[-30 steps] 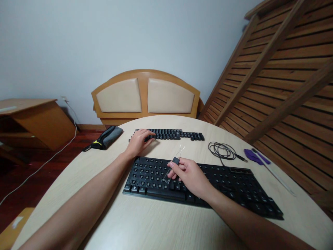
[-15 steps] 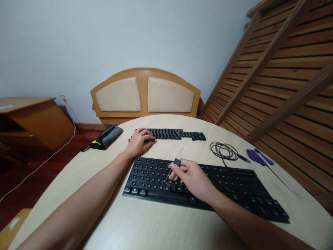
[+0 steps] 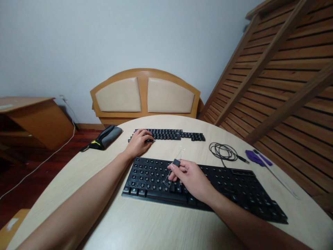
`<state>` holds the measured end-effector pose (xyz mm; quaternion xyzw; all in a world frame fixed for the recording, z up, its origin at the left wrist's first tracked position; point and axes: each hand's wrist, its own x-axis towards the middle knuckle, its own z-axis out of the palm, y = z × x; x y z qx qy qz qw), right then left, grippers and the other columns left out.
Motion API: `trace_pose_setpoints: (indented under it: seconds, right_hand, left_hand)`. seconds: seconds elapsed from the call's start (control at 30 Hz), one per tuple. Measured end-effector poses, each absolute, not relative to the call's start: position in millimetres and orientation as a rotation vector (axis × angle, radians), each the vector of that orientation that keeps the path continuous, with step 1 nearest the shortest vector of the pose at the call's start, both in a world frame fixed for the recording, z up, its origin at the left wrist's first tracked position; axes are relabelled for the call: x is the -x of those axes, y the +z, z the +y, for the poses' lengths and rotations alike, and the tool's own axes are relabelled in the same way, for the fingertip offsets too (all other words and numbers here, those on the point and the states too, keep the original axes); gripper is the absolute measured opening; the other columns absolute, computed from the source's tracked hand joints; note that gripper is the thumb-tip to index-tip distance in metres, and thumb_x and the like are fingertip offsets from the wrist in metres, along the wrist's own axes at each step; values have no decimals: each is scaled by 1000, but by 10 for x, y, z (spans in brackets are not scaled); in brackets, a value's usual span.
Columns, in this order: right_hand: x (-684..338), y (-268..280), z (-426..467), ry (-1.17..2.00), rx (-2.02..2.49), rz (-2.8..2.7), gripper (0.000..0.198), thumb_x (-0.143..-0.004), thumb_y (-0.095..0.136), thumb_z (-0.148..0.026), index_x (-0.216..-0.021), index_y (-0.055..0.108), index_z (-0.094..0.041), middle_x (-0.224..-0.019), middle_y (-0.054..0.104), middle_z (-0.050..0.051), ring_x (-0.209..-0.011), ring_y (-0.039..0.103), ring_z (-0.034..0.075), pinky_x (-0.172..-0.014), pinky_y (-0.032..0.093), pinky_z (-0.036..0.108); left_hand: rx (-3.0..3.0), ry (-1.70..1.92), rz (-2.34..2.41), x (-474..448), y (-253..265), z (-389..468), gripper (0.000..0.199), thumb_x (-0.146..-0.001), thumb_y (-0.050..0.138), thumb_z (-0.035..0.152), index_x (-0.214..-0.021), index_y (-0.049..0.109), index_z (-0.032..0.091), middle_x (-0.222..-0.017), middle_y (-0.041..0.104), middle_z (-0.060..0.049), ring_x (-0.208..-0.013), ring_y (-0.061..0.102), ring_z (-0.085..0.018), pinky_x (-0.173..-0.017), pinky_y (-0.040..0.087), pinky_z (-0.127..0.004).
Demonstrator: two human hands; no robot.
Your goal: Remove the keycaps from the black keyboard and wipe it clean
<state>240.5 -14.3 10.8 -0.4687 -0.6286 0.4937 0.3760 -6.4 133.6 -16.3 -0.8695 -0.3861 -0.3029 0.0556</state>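
My right hand [image 3: 194, 177] hovers over the black keyboard [image 3: 179, 198], its fingers pinching a keycap puller [image 3: 176, 162] with a dark middle and thin wire loops at both ends. Under the hand, the keyboard's left part has many bare key sockets, while its bottom row still carries several caps. Beyond the keyboard, my left hand [image 3: 139, 143] rests at the left end of the loose black keycaps [image 3: 166, 134] laid in rows. Its fingers are bent around a dark keycap [image 3: 149, 140], mostly hidden by them.
A coiled black cable [image 3: 223, 152] lies behind the keyboard's right part. Farther right are a purple cloth [image 3: 255, 158] and a long thin white-handled brush [image 3: 278, 177]. A grey and black pouch [image 3: 105, 138] sits at the table's left edge. A slatted wooden panel [image 3: 275, 76] leans at right.
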Motion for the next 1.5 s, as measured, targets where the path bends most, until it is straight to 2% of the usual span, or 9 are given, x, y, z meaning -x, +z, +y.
trace_pose_setpoints:
  seconds: [0.5, 0.8, 1.0, 1.17, 1.33, 1.5]
  right_hand:
    - [-2402, 68, -135, 1263, 1180, -1615, 28, -93, 57, -41, -81, 64, -16, -72, 73, 4, -66, 66, 15, -65, 50, 26]
    - [-2403, 93, -145, 1248, 1179, -1621, 35, -91, 58, -48, -81, 64, -16, -73, 74, 5, -66, 67, 15, -64, 50, 26]
    - [-2395, 98, -144, 1238, 1158, -1622, 38, -90, 57, -53, -84, 65, -16, -72, 73, 5, -65, 67, 15, -62, 51, 27]
    - [-2402, 93, -135, 1233, 1149, -1623, 39, -90, 57, -53, -86, 66, -15, -70, 72, 5, -63, 66, 15, -58, 49, 25]
    - [-2419, 96, -117, 1233, 1159, -1562, 48, -92, 51, -59, -87, 66, -14, -65, 69, 4, -57, 62, 14, -49, 43, 23]
    - [-2430, 106, -125, 1143, 1153, -1580, 48, -93, 49, -58, -84, 66, -14, -61, 66, 2, -45, 50, 10, -48, 41, 24]
  left_hand:
    - [2603, -918, -1218, 71, -215, 1383, 16, -87, 68, 21, -103, 71, 22, -115, 65, -8, -115, 51, -29, -103, 43, -48]
    - [2611, -964, -1231, 56, -216, 1371, 18, -84, 69, 20, -103, 70, 21, -114, 66, -9, -114, 52, -30, -102, 43, -48]
    - [2616, -1053, -1260, -2, 105, 1232, 18, -86, 68, 23, -104, 66, 20, -117, 64, -9, -115, 53, -28, -103, 43, -47]
    - [2577, -1150, -1399, -277, 411, 884, 15, -94, 57, 25, -107, 61, 20, -110, 66, -8, -109, 59, -26, -101, 45, -45]
    - [2661, -1026, -1550, -631, 199, 213, 21, -92, 53, 20, -111, 58, 14, -109, 66, -14, -104, 63, -30, -91, 52, -45]
    - [2892, -962, -1490, -667, 31, -208, 31, -94, 45, 12, -124, 52, 17, -124, 61, -13, -115, 58, -25, -102, 48, -43]
